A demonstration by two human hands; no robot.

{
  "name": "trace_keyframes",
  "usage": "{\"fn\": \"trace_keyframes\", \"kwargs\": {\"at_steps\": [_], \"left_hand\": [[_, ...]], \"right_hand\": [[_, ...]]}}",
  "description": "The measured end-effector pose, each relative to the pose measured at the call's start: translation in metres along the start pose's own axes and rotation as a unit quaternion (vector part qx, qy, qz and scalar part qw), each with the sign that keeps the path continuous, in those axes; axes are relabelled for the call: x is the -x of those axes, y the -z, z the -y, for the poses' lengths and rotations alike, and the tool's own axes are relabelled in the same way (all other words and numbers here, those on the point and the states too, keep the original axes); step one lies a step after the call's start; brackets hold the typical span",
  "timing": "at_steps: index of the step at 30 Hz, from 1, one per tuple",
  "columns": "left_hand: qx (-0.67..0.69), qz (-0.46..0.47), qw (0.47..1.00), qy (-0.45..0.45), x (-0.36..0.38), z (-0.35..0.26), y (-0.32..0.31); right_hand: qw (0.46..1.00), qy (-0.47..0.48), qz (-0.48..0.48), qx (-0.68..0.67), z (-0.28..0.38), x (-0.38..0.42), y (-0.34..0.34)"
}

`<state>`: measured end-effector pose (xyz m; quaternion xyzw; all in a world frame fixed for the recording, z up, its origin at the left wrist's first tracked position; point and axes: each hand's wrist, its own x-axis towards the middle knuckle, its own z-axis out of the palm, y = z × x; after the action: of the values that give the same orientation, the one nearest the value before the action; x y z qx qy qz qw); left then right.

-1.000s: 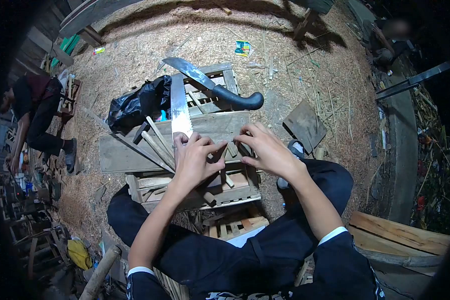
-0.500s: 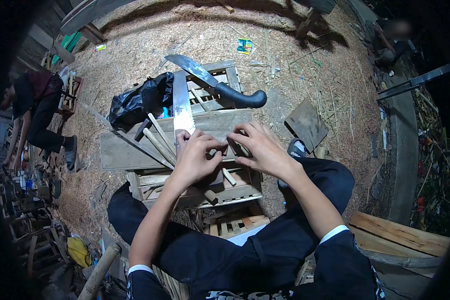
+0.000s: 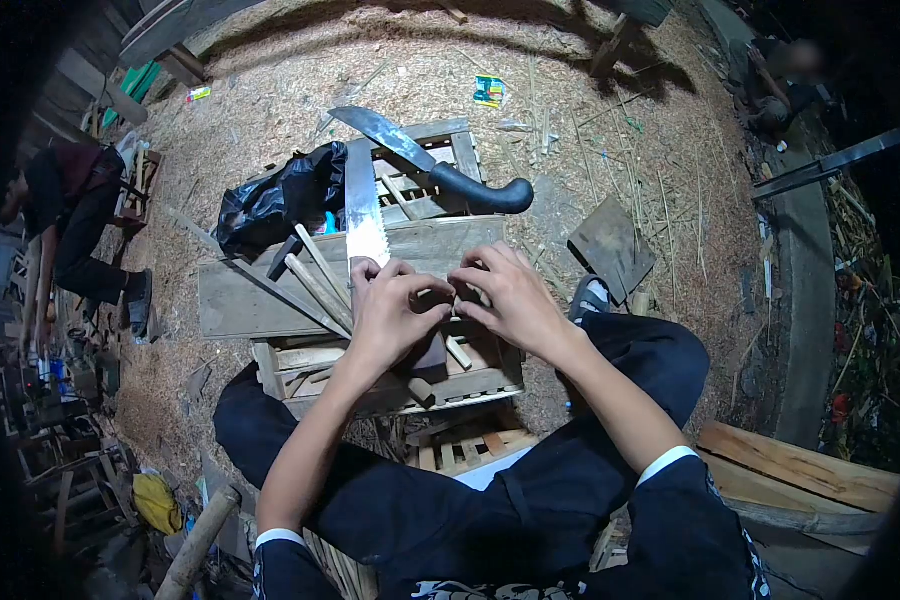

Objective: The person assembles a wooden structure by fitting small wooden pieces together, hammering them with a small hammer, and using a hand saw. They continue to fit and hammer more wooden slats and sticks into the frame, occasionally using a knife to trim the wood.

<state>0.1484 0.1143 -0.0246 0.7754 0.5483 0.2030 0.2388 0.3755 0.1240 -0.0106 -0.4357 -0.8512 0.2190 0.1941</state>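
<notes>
My left hand (image 3: 395, 310) and my right hand (image 3: 505, 300) meet fingertip to fingertip over the near edge of a wooden plank (image 3: 260, 300). Both are pinched around something too small and hidden to make out. Beyond my left hand lies a saw (image 3: 367, 215), its toothed blade pointing away. A curved knife (image 3: 395, 140) with a black handle (image 3: 482, 191) rests across the slatted crate. Several pale wooden sticks (image 3: 315, 288) lie left of the saw. Below my hands sits a short stick (image 3: 459, 352) in a wooden crate (image 3: 370, 403).
A black plastic bag (image 3: 290, 200) lies left of the saw. At the right are a square board (image 3: 612, 250) and long planks (image 3: 800, 465). One person (image 3: 80, 220) bends at the far left; another person (image 3: 770, 90) sits at the upper right.
My right hand has shifted slightly left, closer to my left hand, and its fingers have curled in more. The person at the left has moved an arm slightly.
</notes>
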Motion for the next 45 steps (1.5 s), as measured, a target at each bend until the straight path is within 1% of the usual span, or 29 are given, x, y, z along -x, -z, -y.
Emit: {"fn": "trace_keyframes", "kwargs": {"at_steps": [2,7,9,12,22,24,25,28,30,31,34,36,38,40,42,45], "left_hand": [[-0.001,-0.011,1.0,-0.003,0.001,-0.002,0.0],[0.005,-0.024,1.0,-0.001,-0.001,-0.001,-0.004],[0.031,-0.035,0.999,-0.009,-0.003,-0.001,-0.004],[0.011,-0.042,0.999,-0.015,-0.003,0.001,-0.004],[0.0,-0.047,0.999,-0.021,-0.004,0.002,-0.007],[0.007,-0.023,1.0,-0.018,-0.003,-0.002,-0.001],[0.005,-0.026,1.0,-0.015,-0.001,-0.005,0.003],[-0.022,-0.048,0.998,-0.024,0.005,-0.011,0.013],[0.063,-0.061,0.994,-0.065,0.008,-0.008,0.018],[0.075,-0.083,0.991,-0.078,0.011,-0.007,0.021],[0.028,-0.113,0.99,-0.077,0.023,0.007,0.035],[0.02,-0.13,0.989,-0.067,0.031,0.016,0.047],[0.033,-0.178,0.981,-0.067,0.037,0.027,0.06],[0.013,-0.201,0.977,-0.063,0.04,0.037,0.074],[0.002,-0.246,0.969,-0.034,0.042,0.05,0.087],[-0.032,-0.268,0.963,0.005,0.036,0.069,0.108]], "right_hand": [[0.999,-0.018,-0.017,-0.038,-0.001,-0.001,-0.002],[0.999,-0.019,-0.03,-0.038,0.0,0.001,-0.005],[0.999,-0.023,-0.031,-0.037,0.0,0.0,-0.006],[0.998,-0.026,-0.039,-0.051,-0.003,-0.001,-0.009],[0.998,-0.025,-0.028,-0.047,-0.002,-0.002,-0.01],[0.999,-0.018,-0.024,-0.044,-0.001,-0.002,-0.008],[0.998,-0.022,-0.024,-0.055,-0.001,-0.002,-0.007],[0.998,-0.022,-0.025,-0.048,0.005,-0.004,0.003],[0.999,-0.018,-0.046,-0.022,0.011,-0.007,0.009],[0.998,-0.02,-0.047,-0.026,0.013,-0.008,0.009],[0.997,0.017,-0.069,0.004,0.024,-0.009,0.006],[0.997,0.031,-0.066,0.002,0.035,-0.012,0.004],[0.997,0.048,-0.063,0.001,0.045,-0.015,-0.002],[0.995,0.074,-0.065,0.002,0.051,-0.021,-0.011],[0.995,0.085,-0.056,-0.01,0.06,-0.033,-0.019],[0.993,0.102,-0.054,-0.023,0.074,-0.066,-0.028]]}}
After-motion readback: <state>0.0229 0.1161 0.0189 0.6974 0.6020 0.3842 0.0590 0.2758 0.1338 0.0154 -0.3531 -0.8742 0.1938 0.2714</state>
